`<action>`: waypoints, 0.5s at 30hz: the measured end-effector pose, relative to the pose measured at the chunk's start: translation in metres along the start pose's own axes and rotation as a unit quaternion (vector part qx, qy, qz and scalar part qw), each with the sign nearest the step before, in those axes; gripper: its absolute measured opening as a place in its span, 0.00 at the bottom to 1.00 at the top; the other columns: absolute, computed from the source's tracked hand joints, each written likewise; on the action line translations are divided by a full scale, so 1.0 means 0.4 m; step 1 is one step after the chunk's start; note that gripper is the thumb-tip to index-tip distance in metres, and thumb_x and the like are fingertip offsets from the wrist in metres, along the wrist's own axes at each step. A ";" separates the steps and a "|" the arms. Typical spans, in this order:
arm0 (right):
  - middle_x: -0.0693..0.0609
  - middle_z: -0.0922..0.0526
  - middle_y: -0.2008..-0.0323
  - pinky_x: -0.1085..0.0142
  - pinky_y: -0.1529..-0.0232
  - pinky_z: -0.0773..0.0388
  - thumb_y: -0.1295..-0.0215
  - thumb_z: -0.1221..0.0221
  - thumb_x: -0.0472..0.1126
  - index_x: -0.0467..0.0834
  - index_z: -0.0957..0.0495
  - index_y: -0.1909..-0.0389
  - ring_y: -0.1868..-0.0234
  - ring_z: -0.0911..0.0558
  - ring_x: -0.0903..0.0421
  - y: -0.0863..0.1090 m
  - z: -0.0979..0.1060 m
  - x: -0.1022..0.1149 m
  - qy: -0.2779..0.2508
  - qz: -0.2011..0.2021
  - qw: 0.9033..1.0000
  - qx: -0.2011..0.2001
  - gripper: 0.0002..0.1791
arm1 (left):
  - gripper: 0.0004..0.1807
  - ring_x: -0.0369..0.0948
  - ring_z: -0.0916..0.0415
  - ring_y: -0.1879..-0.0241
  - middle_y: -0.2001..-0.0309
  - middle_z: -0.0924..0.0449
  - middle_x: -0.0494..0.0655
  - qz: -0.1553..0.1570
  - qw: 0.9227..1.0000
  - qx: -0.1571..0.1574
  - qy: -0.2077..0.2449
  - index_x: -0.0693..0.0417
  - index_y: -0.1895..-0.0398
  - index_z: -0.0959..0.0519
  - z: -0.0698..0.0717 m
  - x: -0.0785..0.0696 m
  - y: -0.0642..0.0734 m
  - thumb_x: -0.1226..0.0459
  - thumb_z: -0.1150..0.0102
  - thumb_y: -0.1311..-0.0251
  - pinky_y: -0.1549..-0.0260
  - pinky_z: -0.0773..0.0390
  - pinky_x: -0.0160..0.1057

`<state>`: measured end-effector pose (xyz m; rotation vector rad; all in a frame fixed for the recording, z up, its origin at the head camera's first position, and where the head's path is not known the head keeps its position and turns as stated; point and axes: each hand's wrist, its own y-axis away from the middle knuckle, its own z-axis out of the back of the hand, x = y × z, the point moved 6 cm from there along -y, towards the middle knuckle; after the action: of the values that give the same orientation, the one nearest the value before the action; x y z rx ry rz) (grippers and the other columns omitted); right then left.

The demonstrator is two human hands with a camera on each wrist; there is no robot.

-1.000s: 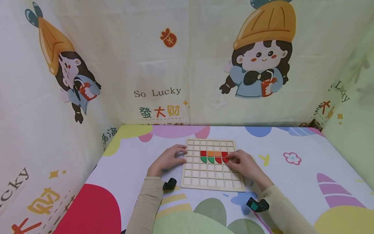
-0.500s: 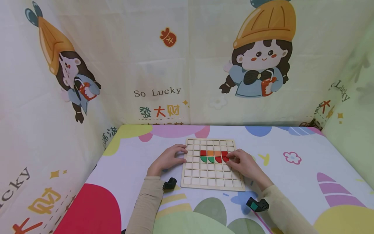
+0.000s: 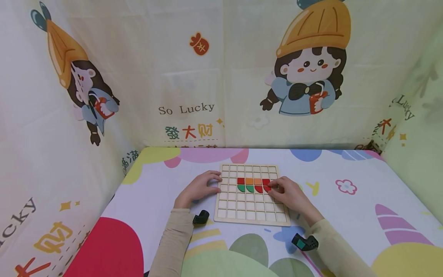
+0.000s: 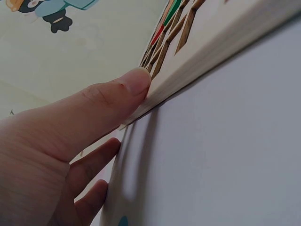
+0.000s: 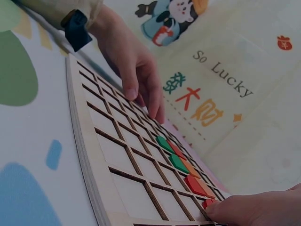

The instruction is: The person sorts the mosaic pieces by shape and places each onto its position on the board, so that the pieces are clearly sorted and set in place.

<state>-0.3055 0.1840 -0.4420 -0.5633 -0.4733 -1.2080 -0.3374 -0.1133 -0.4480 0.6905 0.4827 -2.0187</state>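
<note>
A wooden grid board (image 3: 247,221) lies flat on the table. Two rows of coloured tiles sit in its cells: red and orange squares (image 3: 253,182) in the farther row, and green (image 3: 241,188) and red quarter-circles (image 3: 258,189) in the nearer one. My left hand (image 3: 199,188) rests at the board's left edge; in the left wrist view its thumb (image 4: 134,82) touches the rim, fingers loosely bent. My right hand (image 3: 288,194) pinches the rightmost red quarter-circle tile (image 3: 266,189) at its cell, thumb and forefinger partly covering it. In the right wrist view a fingertip touches this tile (image 5: 207,203).
A printed cloth (image 3: 346,173) with coloured shapes covers the table. Light curtains (image 3: 242,127) with cartoon figures and lettering stand behind and at both sides. Black devices are worn on the left wrist (image 3: 201,217) and right wrist (image 3: 305,242).
</note>
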 end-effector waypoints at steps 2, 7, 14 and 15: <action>0.51 0.24 0.65 0.65 0.69 0.33 0.41 0.33 0.39 0.40 0.17 0.56 0.67 0.31 0.56 0.000 0.000 -0.001 0.000 0.000 1.000 0.000 0.12 | 0.20 0.46 0.37 0.32 0.34 0.30 0.46 -0.001 1.000 0.000 -0.002 0.55 0.47 0.19 -0.001 0.000 -0.001 0.61 0.32 0.42 0.33 0.37 0.46; 0.51 0.24 0.64 0.66 0.69 0.32 0.41 0.33 0.40 0.41 0.17 0.56 0.67 0.30 0.56 0.002 -0.003 -0.003 -0.003 -0.006 1.000 0.002 0.13 | 0.20 0.46 0.37 0.32 0.34 0.30 0.47 -0.003 1.000 0.003 0.002 0.56 0.47 0.20 -0.001 -0.001 0.000 0.62 0.32 0.42 0.33 0.37 0.46; 0.50 0.23 0.62 0.66 0.68 0.31 0.40 0.33 0.40 0.41 0.17 0.56 0.66 0.29 0.56 0.003 -0.004 -0.003 -0.006 -0.010 1.000 0.002 0.13 | 0.20 0.47 0.37 0.32 0.34 0.30 0.48 -0.006 1.000 0.003 0.000 0.56 0.46 0.20 0.000 -0.002 0.001 0.61 0.32 0.42 0.33 0.38 0.47; 0.50 0.23 0.62 0.66 0.68 0.31 0.40 0.33 0.40 0.41 0.17 0.56 0.66 0.29 0.56 0.003 -0.003 -0.002 -0.007 -0.010 1.000 0.001 0.13 | 0.20 0.46 0.37 0.32 0.34 0.30 0.48 -0.005 1.000 0.003 0.000 0.56 0.46 0.20 0.000 -0.001 0.001 0.61 0.32 0.42 0.33 0.38 0.47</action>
<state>-0.3045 0.1842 -0.4437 -0.5662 -0.4923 -1.2231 -0.3368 -0.1131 -0.4478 0.6924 0.4807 -2.0304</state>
